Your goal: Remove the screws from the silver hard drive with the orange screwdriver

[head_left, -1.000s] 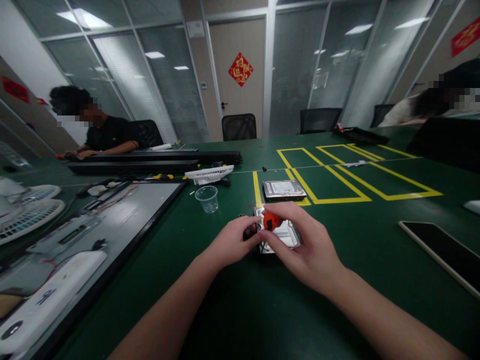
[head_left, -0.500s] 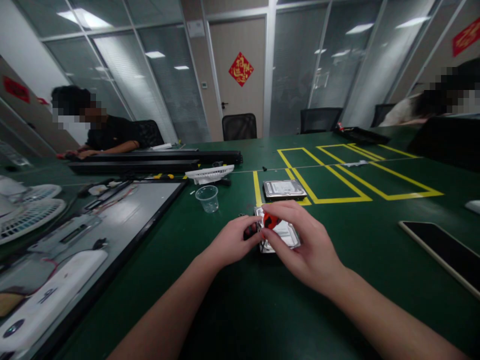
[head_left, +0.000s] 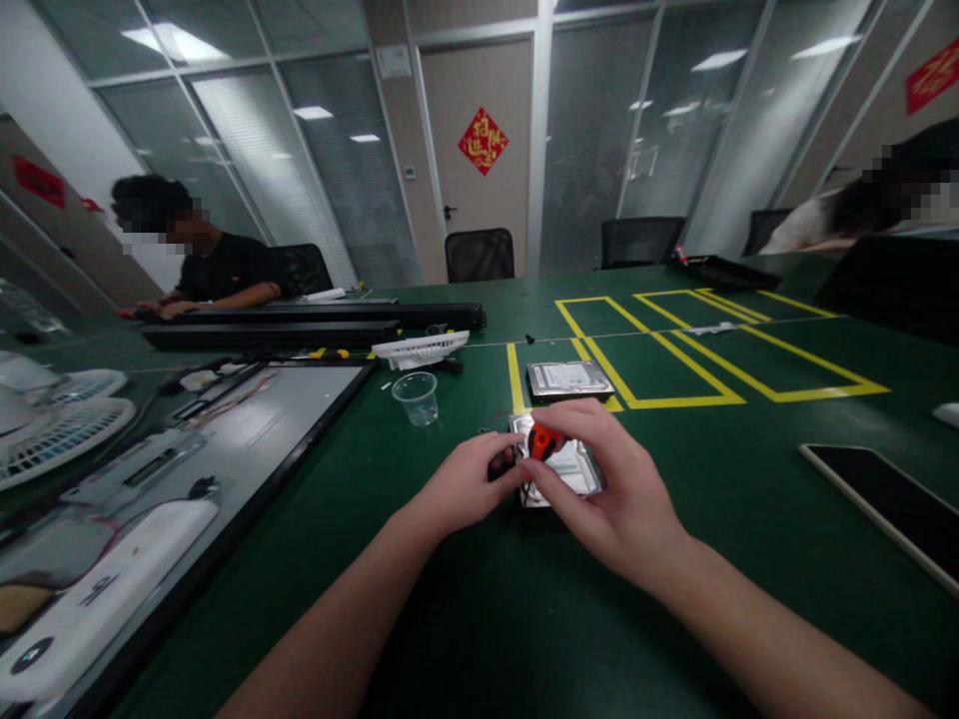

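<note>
My right hand (head_left: pixel 625 489) is closed around a small orange-and-black screwdriver (head_left: pixel 542 439), holding it upright between thumb and fingers. Beneath it lies a silver hard drive (head_left: pixel 575 481), partly covered by both hands. At the drive's left edge, my left hand (head_left: pixel 469 484) has thumb and index finger drawn together near the screwdriver's lower end. Something dark shows between those fingers, too shadowed to name. The screwdriver's tip is hard to see. A second hard drive (head_left: pixel 569 379) lies flat just behind the first.
A clear plastic cup (head_left: pixel 417 399) and a white fan grille (head_left: pixel 421 349) stand left of the drives. A large panel (head_left: pixel 300 419) with parts fills the left. A phone-like slab (head_left: pixel 891 509) lies right. Yellow tape (head_left: pixel 685 401) marks the green table. Two people sit across.
The orange screwdriver handle has turned slightly in my right fingers, with more of its orange side showing. Both hands otherwise keep their place over the drive.
</note>
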Tool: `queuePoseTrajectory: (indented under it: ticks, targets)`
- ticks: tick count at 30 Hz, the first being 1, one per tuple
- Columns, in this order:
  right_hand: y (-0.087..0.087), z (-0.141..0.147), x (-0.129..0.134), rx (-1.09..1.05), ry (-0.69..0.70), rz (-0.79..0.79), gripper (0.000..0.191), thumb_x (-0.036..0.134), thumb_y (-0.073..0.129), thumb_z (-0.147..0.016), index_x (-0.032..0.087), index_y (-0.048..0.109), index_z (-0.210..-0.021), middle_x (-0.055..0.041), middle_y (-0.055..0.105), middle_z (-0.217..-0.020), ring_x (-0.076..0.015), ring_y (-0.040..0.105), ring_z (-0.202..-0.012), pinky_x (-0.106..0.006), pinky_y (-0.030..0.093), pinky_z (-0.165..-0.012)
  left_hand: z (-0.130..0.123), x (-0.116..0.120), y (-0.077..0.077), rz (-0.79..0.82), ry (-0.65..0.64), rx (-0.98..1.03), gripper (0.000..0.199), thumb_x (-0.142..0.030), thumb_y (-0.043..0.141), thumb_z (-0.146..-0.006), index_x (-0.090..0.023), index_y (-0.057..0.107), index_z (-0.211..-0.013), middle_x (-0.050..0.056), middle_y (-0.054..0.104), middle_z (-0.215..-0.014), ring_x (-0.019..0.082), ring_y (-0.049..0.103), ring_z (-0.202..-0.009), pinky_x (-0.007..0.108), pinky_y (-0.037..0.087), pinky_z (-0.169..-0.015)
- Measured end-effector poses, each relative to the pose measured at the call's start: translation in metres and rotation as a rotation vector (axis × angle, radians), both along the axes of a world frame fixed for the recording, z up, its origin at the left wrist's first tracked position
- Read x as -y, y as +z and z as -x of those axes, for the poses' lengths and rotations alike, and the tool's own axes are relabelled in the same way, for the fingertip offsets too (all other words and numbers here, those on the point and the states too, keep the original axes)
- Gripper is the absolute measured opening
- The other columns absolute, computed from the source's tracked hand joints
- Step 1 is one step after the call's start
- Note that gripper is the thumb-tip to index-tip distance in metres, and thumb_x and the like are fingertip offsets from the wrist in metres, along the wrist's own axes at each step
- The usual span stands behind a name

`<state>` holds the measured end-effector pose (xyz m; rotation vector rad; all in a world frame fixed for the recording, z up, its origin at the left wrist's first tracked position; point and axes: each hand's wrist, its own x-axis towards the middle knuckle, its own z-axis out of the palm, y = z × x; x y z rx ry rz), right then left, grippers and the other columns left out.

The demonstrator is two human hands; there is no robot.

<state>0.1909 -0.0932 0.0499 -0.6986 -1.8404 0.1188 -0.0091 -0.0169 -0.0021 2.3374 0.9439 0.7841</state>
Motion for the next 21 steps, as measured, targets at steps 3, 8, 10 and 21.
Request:
queuePoseTrajectory:
  ticks: [3, 8, 10, 21]
  targets:
    - [-0.0006, 0.0011, 0.0004, -0.01, 0.011, -0.003, 0.047, 0.01, 0.07, -0.096, 0.026, 0.061, -0.139, -0.0083, 0.068, -0.125, -0.0212, 0.068, -0.114, -0.037, 0.061, -0.098, -0.0006, 0.0005, 0.0013, 0.002, -0.018, 0.013, 0.029, -0.034, 0.067, -0.101, -0.022, 0.073, -0.126, 0.007, 0.075, -0.11, 0.026, 0.068, -0.099, 0.039, 0.054, -0.09]
    - [-0.0001, 0.0017, 0.0034, 0.003, 0.05, 0.025, 0.052, 0.007, 0.064, -0.096, 0.025, 0.057, -0.145, -0.0088, 0.07, -0.132, -0.0218, 0.069, -0.119, -0.039, 0.059, -0.105, -0.0009, 0.0009, 0.0023, 0.015, -0.02, 0.024, 0.028, -0.027, 0.068, -0.098, -0.022, 0.073, -0.126, 0.006, 0.075, -0.112, 0.026, 0.069, -0.1, 0.039, 0.054, -0.093]
    - [0.0006, 0.0015, 0.0039, 0.008, 0.059, 0.037, 0.053, 0.007, 0.063, -0.096, 0.024, 0.057, -0.146, -0.0089, 0.07, -0.133, -0.0219, 0.069, -0.12, -0.04, 0.058, -0.106, -0.0009, 0.001, 0.0025, 0.014, -0.018, 0.026, 0.027, -0.026, 0.069, -0.097, -0.023, 0.074, -0.123, 0.005, 0.075, -0.11, 0.026, 0.068, -0.099, 0.039, 0.054, -0.091]
    - [-0.0015, 0.0005, 0.0009, 0.004, 0.04, 0.021, 0.051, 0.01, 0.066, -0.098, 0.027, 0.058, -0.145, -0.0087, 0.067, -0.129, -0.0222, 0.067, -0.118, -0.039, 0.06, -0.101, -0.0012, 0.0025, 0.0043, 0.015, -0.029, 0.025, 0.027, -0.032, 0.066, -0.1, -0.022, 0.074, -0.124, 0.006, 0.075, -0.107, 0.026, 0.068, -0.097, 0.038, 0.054, -0.089]
